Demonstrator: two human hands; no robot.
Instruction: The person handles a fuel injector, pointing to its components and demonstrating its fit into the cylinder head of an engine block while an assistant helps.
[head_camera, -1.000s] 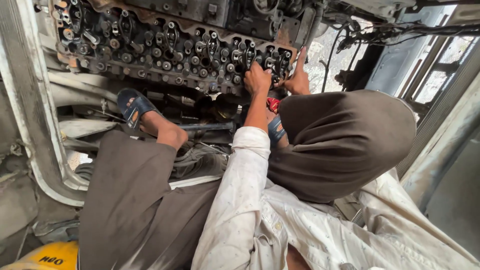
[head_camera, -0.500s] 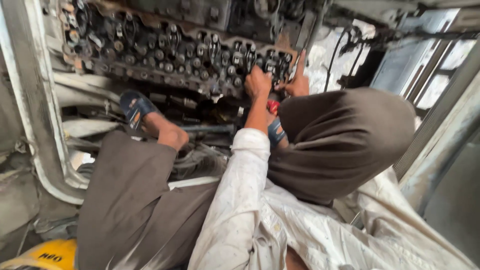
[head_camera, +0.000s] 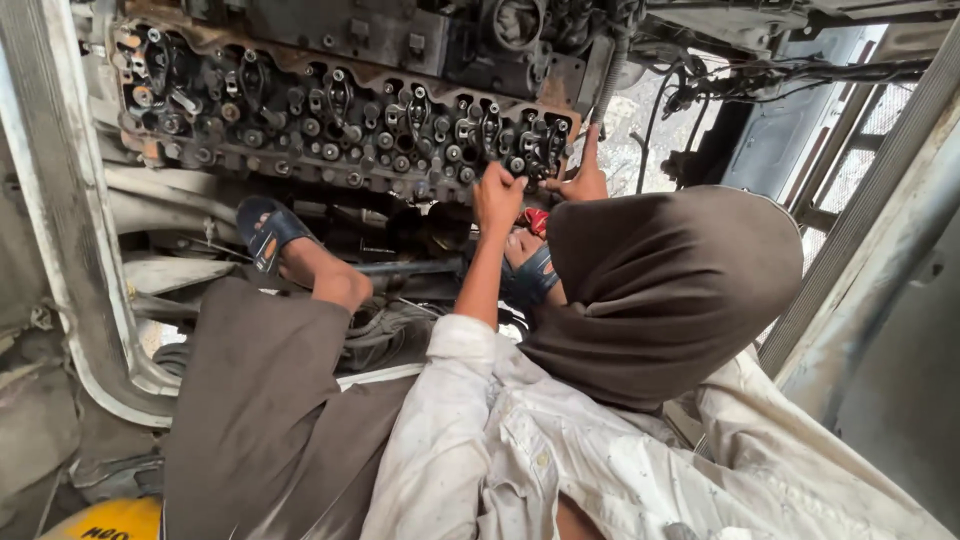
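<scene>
Counting what shows: two hands, two dark blue sandals, one exposed engine head (head_camera: 340, 120), one yellow object (head_camera: 105, 520) at the near left corner, one small red item (head_camera: 537, 220) just below the hands. Rocker arms and valve springs (head_camera: 420, 110) set in a long row along the head from left to right, too many and too grimy to count surely.

Lies open with its cover off, that engine head, at the far side of the scene, tilted toward the viewer, holding the row of rockers, springs and bolts in its oily recess. Framed on the left by a curved pale metal frame (head_camera: 60, 230); hoses and wires (head_camera: 720, 85) hang at the far right.

Left hand (head_camera: 498, 196): arm raised from a white sleeve (head_camera: 450, 400), fingers curled into a tight fist against the near right end of the head; possibly closed on a small tool or fitting, but cannot tell what from this angle.

Right hand (head_camera: 580, 180): just beside the left, pressed to the right end of the head, fingers spread loosely, one pointing up, gripping nothing visible.

One sandal (head_camera: 265, 230) planted on the pipes below the head, left; the other sandal (head_camera: 535, 275) tucked under the hands.
</scene>
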